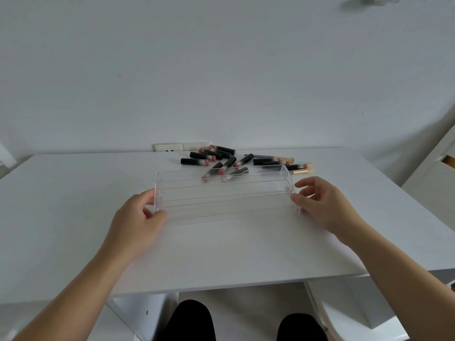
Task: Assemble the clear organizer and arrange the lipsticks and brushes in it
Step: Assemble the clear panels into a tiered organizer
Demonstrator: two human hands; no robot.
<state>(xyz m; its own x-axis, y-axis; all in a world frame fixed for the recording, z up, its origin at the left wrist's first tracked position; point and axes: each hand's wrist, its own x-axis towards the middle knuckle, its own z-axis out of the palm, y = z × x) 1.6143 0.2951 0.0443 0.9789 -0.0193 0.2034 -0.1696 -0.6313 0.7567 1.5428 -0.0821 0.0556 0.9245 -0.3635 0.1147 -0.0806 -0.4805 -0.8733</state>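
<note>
Clear organizer between both hands, left hand pinching, right hand touching.

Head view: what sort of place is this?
Probably a room at home: a plain white desk pushed against a bare white wall, wall sockets at desk height, and lipsticks loose on the desktop.

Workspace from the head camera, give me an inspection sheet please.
Surface: white table.
Job's things: clear organizer standing near the middle, nothing in it; lipsticks and brushes loose in a pile behind it.
Clutter: nothing seen.
Hands: left hand grips the organizer's left end; right hand touches its right end with the fingers loosely curled.
Cables: nothing seen.
Surroundings: white wall; wall outlet at the table's back edge.
</note>
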